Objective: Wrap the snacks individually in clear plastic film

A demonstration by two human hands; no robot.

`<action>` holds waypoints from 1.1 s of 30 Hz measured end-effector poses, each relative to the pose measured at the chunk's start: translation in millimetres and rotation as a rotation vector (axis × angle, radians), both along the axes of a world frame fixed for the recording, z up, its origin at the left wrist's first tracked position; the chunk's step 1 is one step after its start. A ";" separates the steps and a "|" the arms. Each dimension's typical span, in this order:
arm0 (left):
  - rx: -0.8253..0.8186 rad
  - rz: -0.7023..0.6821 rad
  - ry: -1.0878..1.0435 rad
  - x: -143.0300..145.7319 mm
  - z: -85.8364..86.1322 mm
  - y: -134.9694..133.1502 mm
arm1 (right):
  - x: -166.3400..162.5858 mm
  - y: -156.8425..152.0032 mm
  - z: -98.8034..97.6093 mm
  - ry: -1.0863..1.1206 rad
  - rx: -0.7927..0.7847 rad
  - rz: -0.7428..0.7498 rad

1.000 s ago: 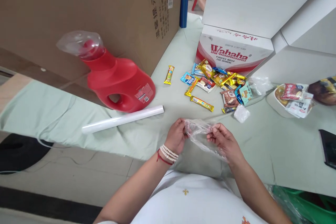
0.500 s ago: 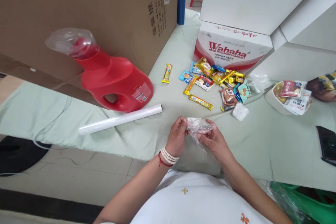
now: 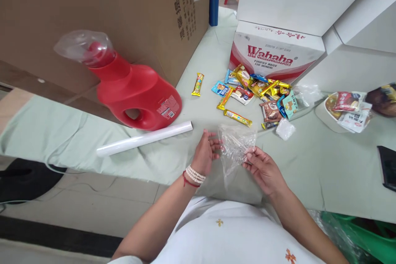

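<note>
A crumpled clear plastic bag hangs partly unfolded above the near edge of the table. My right hand pinches its right side between thumb and fingers. Just left of the bag, my left hand has its fingers spread apart, the tips close to the plastic; whether they touch it I cannot tell. Beyond the hands lies a pile of wrapped snacks, with a yellow snack bar at its near side and another yellow bar off to the left. A small folded clear plastic packet rests near the pile.
A red jug and a white roll are at left, before a large brown carton. The Wahaba box stands behind the snacks. A white bowl with packets and a black phone are at right.
The plastic bag has gone from bunched up to more spread out. My left hand has let go, opened its fingers and shifted left; my right hand has moved slightly right, still holding the bag.
</note>
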State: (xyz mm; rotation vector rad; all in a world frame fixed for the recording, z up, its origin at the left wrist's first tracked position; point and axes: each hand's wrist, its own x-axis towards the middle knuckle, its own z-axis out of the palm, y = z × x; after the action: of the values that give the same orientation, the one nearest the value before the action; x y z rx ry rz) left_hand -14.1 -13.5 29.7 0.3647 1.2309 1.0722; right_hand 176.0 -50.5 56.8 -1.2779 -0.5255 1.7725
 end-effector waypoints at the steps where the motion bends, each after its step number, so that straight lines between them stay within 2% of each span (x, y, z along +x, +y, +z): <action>1: -0.021 -0.056 -0.005 -2.1 5.0 -4.9 | 0.5 1.0 -0.4 0.015 -0.014 -0.018; 4: 0.015 -0.277 0.059 -4.7 13.4 -20.3 | 2.9 5.1 -2.5 0.065 -0.035 -0.057; 6: 0.070 -0.353 0.113 -4.4 12.9 -26.8 | 6.6 8.1 -3.2 0.065 -0.026 -0.079; 8: 0.079 -0.316 0.098 -4.3 10.7 -29.3 | 13.1 11.1 -3.0 0.038 -0.012 -0.088; 11: 0.022 -0.192 -0.042 -5.3 10.1 -28.7 | 26.8 15.7 -2.7 -0.009 -0.008 -0.066; 14: -0.010 -0.138 -0.149 -5.6 12.6 -27.5 | 40.9 19.6 -5.5 -0.084 -0.007 -0.017; 17: 0.007 -0.167 -0.125 -3.5 12.2 -28.1 | 50.7 20.1 -8.4 -0.405 0.095 -0.070; 19: 0.072 -0.217 -0.051 -1.3 10.1 -29.4 | 53.4 18.1 -5.3 -0.688 0.239 -0.170; 21: 0.164 -0.281 0.052 0.9 8.2 -31.0 | 52.3 16.0 4.1 -0.847 0.392 -0.198; 24: 0.251 -0.349 0.159 4.5 8.0 -32.9 | 41.9 16.7 23.8 -0.919 0.569 -0.015; 27: 0.270 -0.354 0.182 8.3 9.4 -34.4 | 22.8 20.9 34.7 -0.976 0.625 0.274; 30: 0.296 -0.341 0.167 11.1 8.4 -36.4 | 3.2 22.1 27.6 -0.959 0.568 0.451; 33: 0.292 -0.307 0.150 11.7 3.2 -38.4 | -6.2 19.0 11.2 -0.835 0.502 0.453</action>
State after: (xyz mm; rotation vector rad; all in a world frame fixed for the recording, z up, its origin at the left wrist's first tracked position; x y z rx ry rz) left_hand -2.4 -51.9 32.9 0.8445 1.1053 0.9701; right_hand 169.8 -31.6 68.0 -1.5587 -1.7191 1.2214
